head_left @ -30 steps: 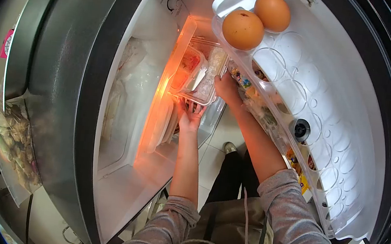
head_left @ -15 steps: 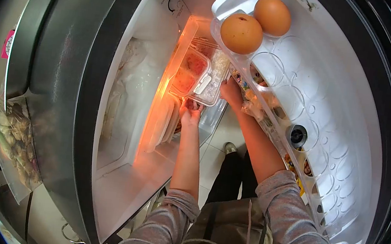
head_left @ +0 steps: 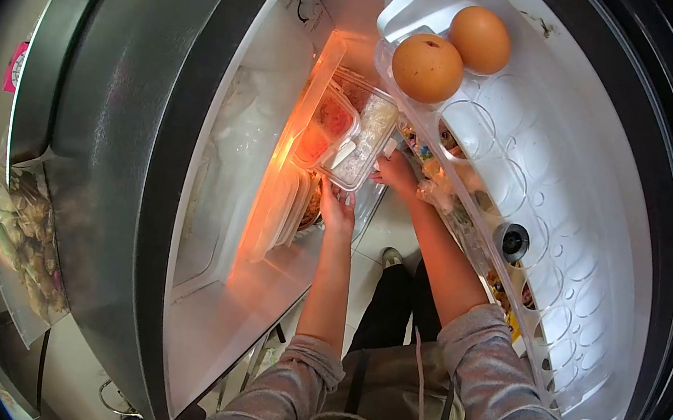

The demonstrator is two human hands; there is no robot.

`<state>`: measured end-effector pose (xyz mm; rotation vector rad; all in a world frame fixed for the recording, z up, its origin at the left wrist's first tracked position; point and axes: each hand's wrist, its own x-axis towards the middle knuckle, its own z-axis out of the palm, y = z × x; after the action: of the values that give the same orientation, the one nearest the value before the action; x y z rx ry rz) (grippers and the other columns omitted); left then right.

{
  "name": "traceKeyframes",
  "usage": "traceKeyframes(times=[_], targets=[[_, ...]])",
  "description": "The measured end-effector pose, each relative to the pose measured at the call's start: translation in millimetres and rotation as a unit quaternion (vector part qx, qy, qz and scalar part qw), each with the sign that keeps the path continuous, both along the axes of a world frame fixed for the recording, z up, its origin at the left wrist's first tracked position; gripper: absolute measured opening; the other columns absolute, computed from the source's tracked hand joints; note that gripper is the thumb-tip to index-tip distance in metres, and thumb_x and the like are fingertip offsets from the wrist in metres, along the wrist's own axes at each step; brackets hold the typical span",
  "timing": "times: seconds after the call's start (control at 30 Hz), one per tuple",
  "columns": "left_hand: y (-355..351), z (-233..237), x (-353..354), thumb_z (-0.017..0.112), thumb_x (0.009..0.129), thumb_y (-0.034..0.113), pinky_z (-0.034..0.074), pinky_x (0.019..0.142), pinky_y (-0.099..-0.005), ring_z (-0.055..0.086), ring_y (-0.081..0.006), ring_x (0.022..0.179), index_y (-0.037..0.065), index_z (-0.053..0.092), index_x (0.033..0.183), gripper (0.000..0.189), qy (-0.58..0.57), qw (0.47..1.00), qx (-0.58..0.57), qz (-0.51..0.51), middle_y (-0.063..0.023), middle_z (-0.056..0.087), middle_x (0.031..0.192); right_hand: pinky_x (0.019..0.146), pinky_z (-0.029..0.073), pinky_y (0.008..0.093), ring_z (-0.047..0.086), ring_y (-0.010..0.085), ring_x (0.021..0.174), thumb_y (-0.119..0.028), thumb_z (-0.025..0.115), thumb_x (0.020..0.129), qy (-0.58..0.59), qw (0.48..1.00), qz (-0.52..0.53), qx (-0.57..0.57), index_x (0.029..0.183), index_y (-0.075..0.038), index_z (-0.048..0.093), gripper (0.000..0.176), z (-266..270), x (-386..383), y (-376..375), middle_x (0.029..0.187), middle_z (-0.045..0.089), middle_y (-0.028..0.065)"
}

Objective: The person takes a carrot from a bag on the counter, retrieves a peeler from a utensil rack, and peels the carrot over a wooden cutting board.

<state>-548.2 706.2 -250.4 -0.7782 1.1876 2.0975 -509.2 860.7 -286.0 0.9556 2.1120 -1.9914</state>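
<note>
A clear lidded food container [head_left: 377, 123] with whitish contents sits in the lit fridge compartment, one corner toward me. My left hand [head_left: 338, 210] grips its near lower edge from below, fingers curled and partly hidden. On its right side, my right hand [head_left: 396, 173] is closed against the wall, with a white tab [head_left: 389, 147] just above the fingers. A smaller clear container [head_left: 333, 117] with red-orange food lies against its left side. Below and left of my left hand stand several upright translucent containers [head_left: 282, 212].
The open door [head_left: 598, 200] on the right carries a clear egg rack with two brown eggs [head_left: 428, 68] and a dark round cap [head_left: 511, 241]. Packed items fill the door shelf beneath. A dark outer door [head_left: 118, 141] with a hanging bag of vegetables [head_left: 26, 239] is on the left.
The clear food container has come slightly toward me and turned a little. My right hand has slid nearer along its side, and the white tab shows above it. The view has shifted slightly.
</note>
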Motion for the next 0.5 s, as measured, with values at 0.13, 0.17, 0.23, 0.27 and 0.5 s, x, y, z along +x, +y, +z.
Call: traceKeyframes(times=[0.13, 0.17, 0.23, 0.27, 0.5], targets=[[18, 32, 23, 0.056, 0.087, 0.045, 0.041, 0.094, -0.0392, 0.054, -0.0219, 0.101, 0.013, 0.044, 0.122, 0.049, -0.05, 0.997, -0.034, -0.054, -0.0065, 0.056, 0.1, 0.066, 0.052, 0.0409, 0.063, 0.0308, 0.082, -0.013, 0.049, 0.086, -0.044, 0.984, 0.084, 0.153, 0.118, 0.005, 0.042, 0.037, 16, 2, 8, 0.097, 0.058, 0.0232], [20, 26, 23, 0.056, 0.087, 0.045, 0.041, 0.094, -0.0392, 0.054, -0.0219, 0.101, 0.013, 0.044, 0.122, 0.049, -0.049, 0.997, -0.034, -0.055, -0.0065, 0.056, 0.1, 0.071, 0.05, 0.0427, 0.06, 0.0332, 0.087, -0.011, 0.05, 0.085, -0.091, 0.967, 0.049, 0.231, 0.118, 0.005, 0.042, 0.038, 47, 1, 5, 0.1, 0.057, 0.0245], [22, 14, 22, 0.054, 0.088, 0.044, 0.044, 0.092, -0.0397, 0.057, -0.0227, 0.095, 0.006, 0.043, 0.121, 0.051, -0.012, 0.996, 0.075, -0.05, -0.0083, 0.056, 0.101, 0.081, 0.046, 0.0463, 0.055, 0.0378, 0.097, -0.007, 0.05, 0.082, -0.105, 0.895, -0.035, 0.431, 0.119, 0.005, 0.041, 0.04, 104, 8, -16, 0.104, 0.055, 0.0273], [22, 5, 21, 0.053, 0.089, 0.042, 0.047, 0.09, -0.0362, 0.059, -0.0214, 0.093, 0.002, 0.043, 0.12, 0.051, -0.023, 0.998, 0.052, -0.034, -0.0115, 0.056, 0.105, 0.085, 0.043, 0.0481, 0.053, 0.0402, 0.102, -0.005, 0.05, 0.081, -0.079, 0.852, -0.075, 0.513, 0.119, 0.006, 0.04, 0.041, 124, 5, -22, 0.106, 0.053, 0.0287], [15, -1, 22, 0.057, 0.087, 0.042, 0.047, 0.086, -0.0293, 0.056, -0.0183, 0.103, 0.005, 0.043, 0.122, 0.053, 0.004, 0.996, 0.04, -0.077, -0.0101, 0.056, 0.11, 0.088, 0.043, 0.0457, 0.05, 0.0431, 0.104, -0.003, 0.051, 0.079, 0.193, 0.711, -0.193, 0.648, 0.106, 0.007, 0.05, 0.029, 113, -79, 13, 0.102, 0.054, 0.0299]])
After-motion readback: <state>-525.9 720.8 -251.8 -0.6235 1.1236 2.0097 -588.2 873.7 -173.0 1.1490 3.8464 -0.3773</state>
